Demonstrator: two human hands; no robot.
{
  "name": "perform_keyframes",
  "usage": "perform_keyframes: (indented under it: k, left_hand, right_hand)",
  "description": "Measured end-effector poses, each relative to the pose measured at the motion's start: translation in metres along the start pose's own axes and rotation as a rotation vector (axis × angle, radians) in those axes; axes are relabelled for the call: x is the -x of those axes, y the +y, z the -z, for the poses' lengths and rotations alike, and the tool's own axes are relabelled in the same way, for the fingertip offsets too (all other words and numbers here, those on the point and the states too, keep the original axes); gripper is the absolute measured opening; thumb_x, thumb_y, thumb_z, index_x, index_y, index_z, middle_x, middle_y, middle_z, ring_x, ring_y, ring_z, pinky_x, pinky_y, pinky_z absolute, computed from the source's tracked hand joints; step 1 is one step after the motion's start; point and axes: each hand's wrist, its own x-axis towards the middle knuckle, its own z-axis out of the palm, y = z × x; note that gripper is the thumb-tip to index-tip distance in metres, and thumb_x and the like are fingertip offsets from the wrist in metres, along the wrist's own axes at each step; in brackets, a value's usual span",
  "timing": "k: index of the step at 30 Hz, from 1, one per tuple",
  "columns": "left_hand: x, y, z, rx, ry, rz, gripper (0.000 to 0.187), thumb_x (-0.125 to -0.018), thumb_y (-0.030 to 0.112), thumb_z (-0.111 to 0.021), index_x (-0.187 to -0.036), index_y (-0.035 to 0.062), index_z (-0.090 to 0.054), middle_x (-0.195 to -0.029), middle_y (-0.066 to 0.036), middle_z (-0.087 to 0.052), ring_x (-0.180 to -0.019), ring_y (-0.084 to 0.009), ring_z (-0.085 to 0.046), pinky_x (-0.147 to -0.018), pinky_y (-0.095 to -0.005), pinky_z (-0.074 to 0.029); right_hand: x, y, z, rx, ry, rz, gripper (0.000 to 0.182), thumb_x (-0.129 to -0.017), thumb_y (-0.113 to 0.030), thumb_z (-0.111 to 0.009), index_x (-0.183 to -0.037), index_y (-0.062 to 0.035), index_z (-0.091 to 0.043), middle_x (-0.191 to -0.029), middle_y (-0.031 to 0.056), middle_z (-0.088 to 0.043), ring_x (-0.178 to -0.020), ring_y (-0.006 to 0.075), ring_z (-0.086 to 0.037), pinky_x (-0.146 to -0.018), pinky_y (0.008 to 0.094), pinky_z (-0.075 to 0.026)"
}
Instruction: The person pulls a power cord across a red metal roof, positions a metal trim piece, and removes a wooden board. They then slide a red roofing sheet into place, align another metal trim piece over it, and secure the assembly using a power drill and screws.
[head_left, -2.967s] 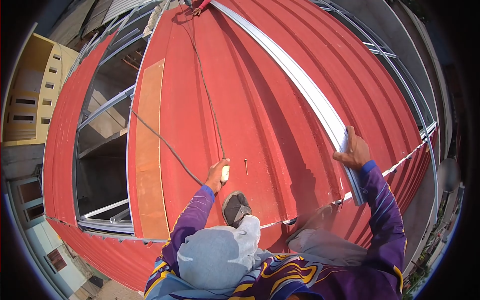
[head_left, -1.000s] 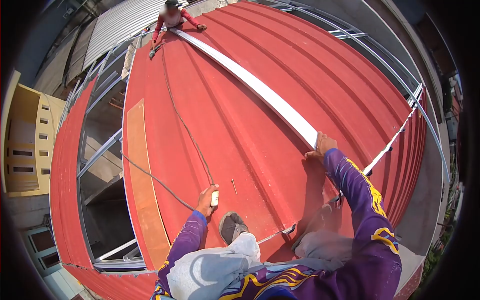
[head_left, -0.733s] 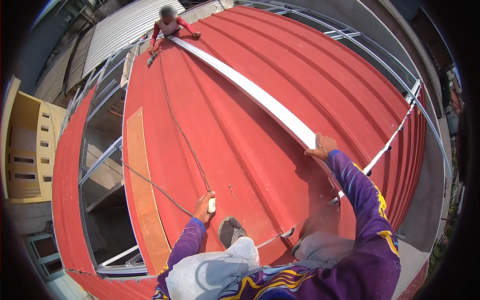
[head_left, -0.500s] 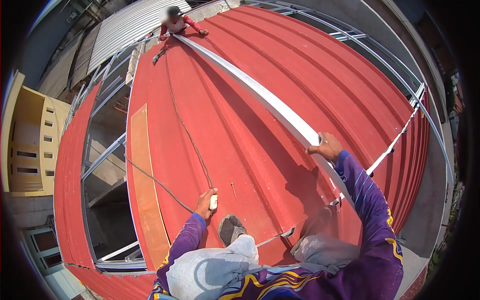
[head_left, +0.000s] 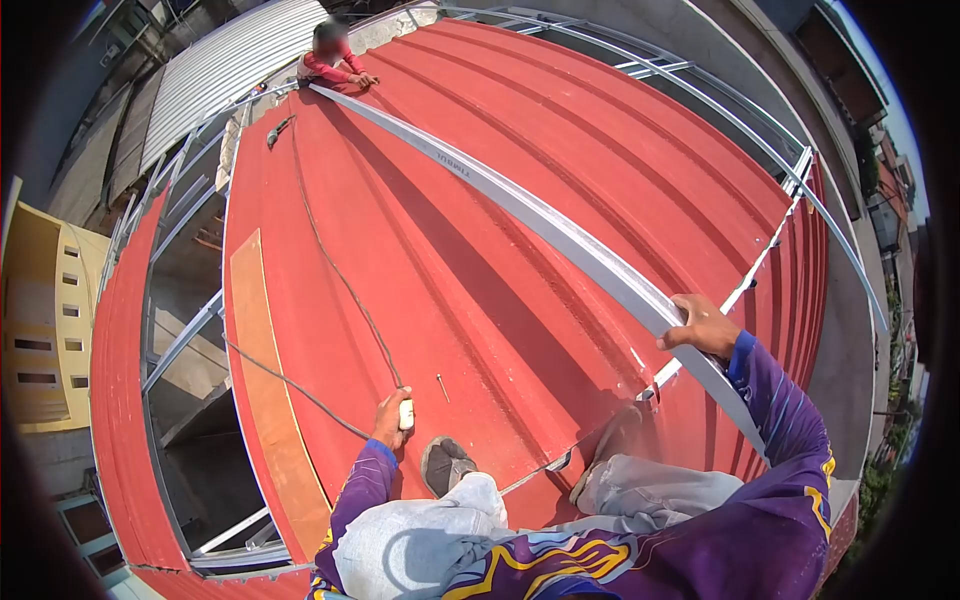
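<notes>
My right hand [head_left: 706, 326] is closed on the near part of a long light-grey metal channel [head_left: 540, 225], thumb on top. The channel runs diagonally above the red ribbed roof sheet [head_left: 560, 330], and its near end passes beside my right forearm. My left hand [head_left: 387, 422], low at the left, is wrapped round a white power-cord connector [head_left: 406, 414]. A dark cord [head_left: 345, 275] leads from it up the roof towards a small power tool [head_left: 279, 132]. Close by lies a thin nail or screw [head_left: 442, 388].
Another person [head_left: 330, 65] leans at the roof's far edge by the channel's far end. To the left is an open gap with metal framing [head_left: 185, 340], beside a tan strip [head_left: 275, 370]. A white-edged sheet joint [head_left: 745, 285] crosses at right. My shoe [head_left: 445, 465] stands on the roof.
My right hand and the near end of the channel have moved right and closer to me. My left hand keeps the connector. The whole view has shifted slightly.
</notes>
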Motion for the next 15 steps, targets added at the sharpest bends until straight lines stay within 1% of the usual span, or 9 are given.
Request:
perform_keyframes:
  k: [1, 2, 5, 6, 7, 8, 10, 14, 15]
  left_hand:
    - [0.003, 0.003, -0.001, -0.007, -0.006, 0.044, 0.025, -0.085, 0.033, -0.068, -0.079, 0.0124, -0.054, -0.055, -0.002, -0.053, -0.04, -0.0128, -0.05, -0.032, -0.0277, -0.036]
    - [0.002, 0.003, -0.001, -0.013, -0.009, 0.044, 0.025, -0.085, 0.033, -0.068, -0.079, 0.0124, -0.054, -0.055, -0.002, -0.053, -0.04, -0.0128, -0.05, -0.032, -0.0277, -0.036]
    - [-0.005, -0.004, 0.003, -0.011, 0.003, 0.023, 0.025, -0.085, 0.032, -0.068, -0.079, 0.0125, -0.054, -0.055, -0.002, -0.053, -0.04, -0.0129, -0.05, -0.032, -0.0278, -0.037]
    - [-0.008, -0.007, 0.005, 0.001, 0.003, -0.001, 0.025, -0.085, 0.033, -0.067, -0.079, 0.0128, -0.054, -0.055, -0.002, -0.053, -0.04, -0.013, -0.051, -0.032, -0.0278, -0.037]
    - [-0.008, -0.006, 0.004, 0.014, -0.002, -0.029, 0.024, -0.085, 0.033, -0.067, -0.079, 0.013, -0.054, -0.055, -0.002, -0.053, -0.04, -0.0132, -0.051, -0.032, -0.0278, -0.037]
    - [-0.007, -0.006, 0.005, 0.016, 0.002, -0.03, 0.024, -0.085, 0.033, -0.067, -0.079, 0.013, -0.054, -0.055, -0.002, -0.053, -0.04, -0.0132, -0.051, -0.032, -0.0278, -0.037]
    - [-0.005, -0.002, 0.005, -0.007, -0.023, 0.031, 0.024, -0.085, 0.032, -0.067, -0.08, 0.0127, -0.054, -0.056, -0.002, -0.054, -0.042, -0.0128, -0.052, -0.033, -0.0274, -0.038]
    - [-0.005, -0.004, 0.005, -0.011, -0.027, 0.021, 0.023, -0.086, 0.031, -0.067, -0.081, 0.0127, -0.054, -0.057, -0.001, -0.055, -0.043, -0.0124, -0.053, -0.033, -0.0273, -0.039]
    - [-0.006, -0.006, 0.003, -0.006, -0.004, -0.007, 0.025, -0.084, 0.032, -0.069, -0.081, 0.0126, -0.054, -0.058, -0.001, -0.054, -0.042, -0.012, -0.052, -0.033, -0.0273, -0.038]
  right_hand:
    - [0.009, -0.001, -0.001, 0.039, 0.007, -0.007, 0.056, -0.057, -0.032, -0.077, -0.094, 0.0067, -0.063, -0.082, 0.0172, -0.064, -0.078, 0.0254, -0.062, -0.069, 0.035, -0.046]
    - [0.016, -0.001, -0.002, 0.024, 0.001, -0.026, 0.058, -0.055, -0.033, -0.077, -0.094, 0.0074, -0.062, -0.082, 0.0179, -0.065, -0.076, 0.0258, -0.062, -0.068, 0.035, -0.046]
    - [0.031, 0.008, -0.011, 0.004, 0.003, -0.015, 0.059, -0.054, -0.033, -0.078, -0.094, 0.0078, -0.062, -0.081, 0.0174, -0.064, -0.075, 0.0253, -0.062, -0.068, 0.0351, -0.046]
    - [0.038, 0.004, -0.013, -0.067, -0.022, -0.038, 0.06, -0.053, -0.032, -0.079, -0.094, 0.0082, -0.062, -0.081, 0.0178, -0.064, -0.076, 0.0246, -0.062, -0.069, 0.0345, -0.047]
    - [0.04, 0.005, -0.017, -0.065, -0.028, -0.031, 0.06, -0.053, -0.032, -0.079, -0.094, 0.0082, -0.062, -0.081, 0.0178, -0.064, -0.076, 0.0246, -0.062, -0.069, 0.0345, -0.047]
    - [0.044, 0.007, -0.02, -0.048, -0.019, -0.031, 0.061, -0.053, -0.032, -0.079, -0.095, 0.0084, -0.061, -0.081, 0.0177, -0.064, -0.077, 0.0242, -0.062, -0.069, 0.0341, -0.047]
    - [0.052, 0.011, -0.026, -0.035, -0.006, -0.033, 0.062, -0.052, -0.031, -0.08, -0.096, 0.0086, -0.061, -0.082, 0.0177, -0.065, -0.077, 0.0237, -0.062, -0.069, 0.0337, -0.047]
    - [0.058, 0.017, -0.037, -0.012, -0.018, -0.053, 0.068, -0.051, -0.033, -0.081, -0.1, 0.0091, -0.06, -0.086, 0.019, -0.065, -0.082, 0.0259, -0.063, -0.073, 0.0346, -0.047]
    - [0.06, 0.021, -0.039, -0.012, -0.023, -0.054, 0.068, -0.051, -0.033, -0.081, -0.1, 0.0091, -0.06, -0.086, 0.019, -0.065, -0.082, 0.0259, -0.063, -0.073, 0.0346, -0.047]
